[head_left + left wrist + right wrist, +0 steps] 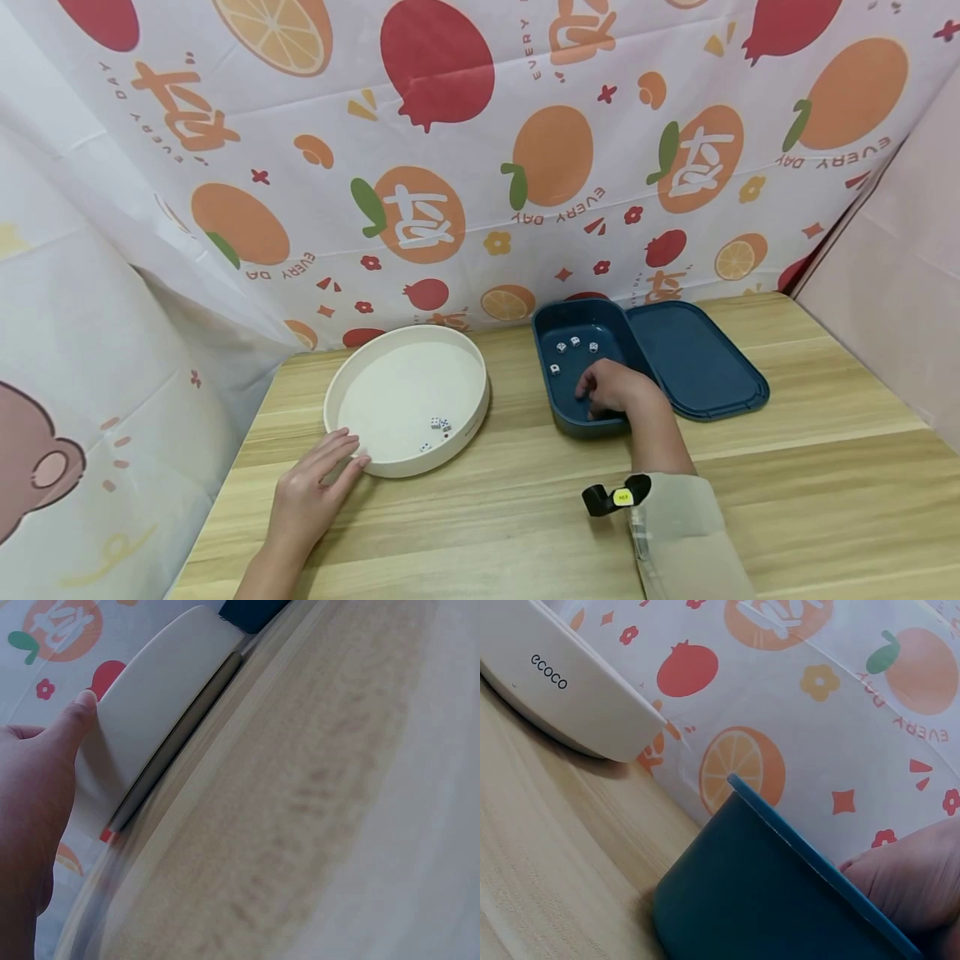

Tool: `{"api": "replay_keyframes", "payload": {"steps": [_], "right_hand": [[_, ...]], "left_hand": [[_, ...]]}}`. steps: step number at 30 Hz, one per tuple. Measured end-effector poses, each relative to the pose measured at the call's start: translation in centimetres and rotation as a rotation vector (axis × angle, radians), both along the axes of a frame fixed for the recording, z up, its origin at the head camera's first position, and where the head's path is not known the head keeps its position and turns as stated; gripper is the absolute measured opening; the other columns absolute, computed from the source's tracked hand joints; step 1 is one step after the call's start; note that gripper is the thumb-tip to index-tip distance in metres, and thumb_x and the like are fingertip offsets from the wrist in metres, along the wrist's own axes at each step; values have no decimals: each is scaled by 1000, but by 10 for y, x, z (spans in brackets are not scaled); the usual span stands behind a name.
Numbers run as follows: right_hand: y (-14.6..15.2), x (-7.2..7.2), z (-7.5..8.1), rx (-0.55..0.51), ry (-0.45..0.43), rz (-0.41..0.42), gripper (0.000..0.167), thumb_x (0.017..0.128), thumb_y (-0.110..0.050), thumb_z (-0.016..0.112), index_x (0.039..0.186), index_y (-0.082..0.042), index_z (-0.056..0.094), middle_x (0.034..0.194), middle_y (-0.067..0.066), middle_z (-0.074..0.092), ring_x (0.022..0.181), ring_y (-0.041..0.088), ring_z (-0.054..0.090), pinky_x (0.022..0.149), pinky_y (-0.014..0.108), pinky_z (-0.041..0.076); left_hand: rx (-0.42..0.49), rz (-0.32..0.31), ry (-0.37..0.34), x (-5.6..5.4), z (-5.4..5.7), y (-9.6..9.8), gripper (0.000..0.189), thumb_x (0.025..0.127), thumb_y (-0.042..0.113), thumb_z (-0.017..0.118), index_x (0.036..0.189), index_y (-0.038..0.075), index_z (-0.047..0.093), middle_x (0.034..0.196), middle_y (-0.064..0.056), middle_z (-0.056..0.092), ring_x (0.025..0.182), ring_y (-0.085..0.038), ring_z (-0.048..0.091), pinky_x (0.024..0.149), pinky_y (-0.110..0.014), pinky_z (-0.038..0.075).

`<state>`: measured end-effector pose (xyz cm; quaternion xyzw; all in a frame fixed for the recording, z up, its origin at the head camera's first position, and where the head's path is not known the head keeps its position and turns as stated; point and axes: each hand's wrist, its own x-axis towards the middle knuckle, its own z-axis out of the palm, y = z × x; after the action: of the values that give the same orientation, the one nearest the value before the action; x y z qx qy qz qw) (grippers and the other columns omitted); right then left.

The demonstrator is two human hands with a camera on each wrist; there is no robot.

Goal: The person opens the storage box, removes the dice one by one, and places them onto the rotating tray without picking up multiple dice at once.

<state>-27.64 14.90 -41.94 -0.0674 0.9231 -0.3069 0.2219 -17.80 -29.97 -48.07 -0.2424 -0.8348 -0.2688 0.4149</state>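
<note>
Head view: dice (575,342) toward far-left corner of blue box (592,429); likely light, hard; pinch opposite faces. Right hand (613,386) curled inside, grasp unclear; left hand (311,487) relaxed, touching tray (405,379) rim.

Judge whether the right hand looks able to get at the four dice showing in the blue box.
Probably yes: the right hand reaches inside the open blue box, its lid lies to one side, and nothing visible stands between the hand and the dice.
</note>
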Motion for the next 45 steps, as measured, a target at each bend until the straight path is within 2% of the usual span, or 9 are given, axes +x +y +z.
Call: {"api": "replay_keyframes", "payload": {"steps": [5,8,12,16,26,34,40,45], "right_hand": [[0,-1,-2,-14,-2,-8,19,91,1,61,101,-9,74,93,5,68,81,19,61,74,29,53],[0,-3,-3,-22,18,-6,19,90,-1,62,99,-10,75,92,4,70,81,18,61,75,30,55],[0,-5,-3,-52,59,26,18,87,-2,66,98,-11,76,98,3,71,84,18,61,78,33,57],[-1,-7,-4,-99,82,45,18,89,-4,64,97,-13,78,102,3,71,87,18,60,80,35,57],[-2,-9,-6,-147,92,14,17,94,-7,62,100,-13,77,102,4,70,86,20,60,83,36,58],[-7,-10,-7,-239,58,-12,18,96,-2,58,102,-3,75,95,9,71,77,18,69,78,34,63],[-9,-10,-6,-197,79,-10,15,92,-7,67,104,-7,75,97,5,71,83,17,65,84,35,61],[-10,-11,-4,-162,119,-7,19,86,-7,74,104,-11,76,98,4,70,87,20,61,84,35,57]], "left_hand": [[-17,15,-29,3,2,1,27,74,17,85,96,4,77,98,-9,76,112,-8,65,106,-10,41],[-26,25,-52,5,3,1,29,69,10,86,95,3,77,98,-10,76,113,-8,65,107,-9,41],[-14,17,-33,4,2,1,26,74,17,85,95,3,77,98,-9,76,112,-10,66,107,-10,41],[-3,8,-7,3,2,1,27,78,24,83,95,4,78,98,-8,77,111,-12,67,107,-11,42],[-14,20,-19,4,4,2,26,72,15,85,94,3,78,99,-9,76,111,-13,67,107,-12,42],[-32,45,-72,6,5,2,29,67,7,87,94,3,77,98,-10,76,112,-12,66,107,-10,40],[-33,40,-60,6,5,2,28,69,9,86,94,3,77,98,-11,76,109,-17,68,108,-11,41],[-35,45,-72,6,5,2,28,69,9,86,95,3,77,98,-10,76,112,-12,66,108,-10,40]]}}
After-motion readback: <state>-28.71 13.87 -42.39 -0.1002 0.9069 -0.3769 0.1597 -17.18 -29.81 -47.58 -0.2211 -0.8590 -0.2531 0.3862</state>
